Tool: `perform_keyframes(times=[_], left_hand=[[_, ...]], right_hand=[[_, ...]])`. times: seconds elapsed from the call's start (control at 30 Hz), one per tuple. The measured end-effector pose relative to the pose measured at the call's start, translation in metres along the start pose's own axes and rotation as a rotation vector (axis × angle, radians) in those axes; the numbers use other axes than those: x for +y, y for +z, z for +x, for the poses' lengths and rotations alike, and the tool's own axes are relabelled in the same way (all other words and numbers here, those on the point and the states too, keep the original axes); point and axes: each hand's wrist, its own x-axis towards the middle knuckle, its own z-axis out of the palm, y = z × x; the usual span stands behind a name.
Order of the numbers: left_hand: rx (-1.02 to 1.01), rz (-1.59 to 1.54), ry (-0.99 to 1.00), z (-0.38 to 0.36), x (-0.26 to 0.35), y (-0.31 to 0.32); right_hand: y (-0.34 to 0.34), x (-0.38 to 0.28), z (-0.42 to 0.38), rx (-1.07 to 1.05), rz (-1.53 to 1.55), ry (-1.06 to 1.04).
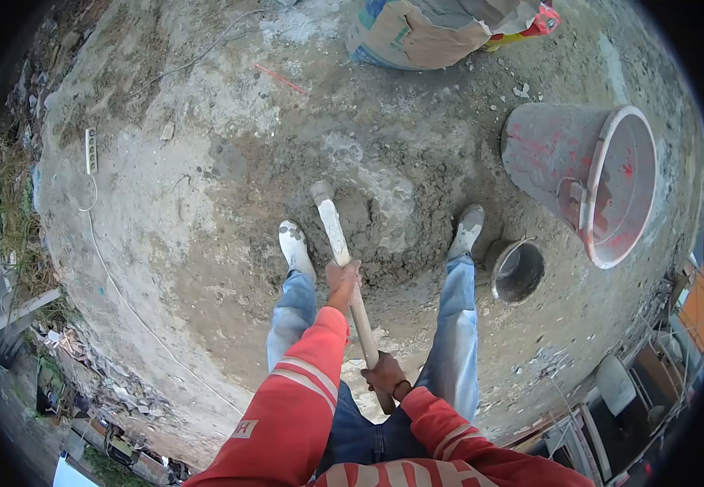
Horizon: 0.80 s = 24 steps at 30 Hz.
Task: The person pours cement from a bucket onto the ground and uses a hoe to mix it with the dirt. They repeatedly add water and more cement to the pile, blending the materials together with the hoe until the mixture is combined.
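Note:
My left hand (341, 282) is wrapped round the middle of a hoe's pale wooden handle. Lower down, near my thighs, my right hand (386, 375) grips the same handle close to its end. The hoe (333, 227) slants away from me, its upper shaft smeared white. Its collar rests at a patch of wet grey mortar (388, 199) on the ground, and the blade is hard to make out against the mix. My white boots stand apart on either side of the patch.
A large stained bucket (542, 154) lies tipped to the right, with a small dark bucket (496, 272) nearer my foot. An opened paper sack (421, 36) stands ahead. On the left are a power strip (90, 152) and its cord. Debris lines the ground's edges.

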Motion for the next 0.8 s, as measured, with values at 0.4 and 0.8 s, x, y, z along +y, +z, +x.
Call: perform_keyframes(times=[0.4, 0.8], left_hand=[[0.251, -0.440, 0.199, 0.118, 0.190, -0.057], [0.175, 0.109, 0.127, 0.059, -0.005, 0.124]], right_hand=[[-0.066, -0.240, 0.020, 0.568, -0.980, -0.539], [-0.181, -0.034, -0.025, 0.591, -0.570, -0.358]])
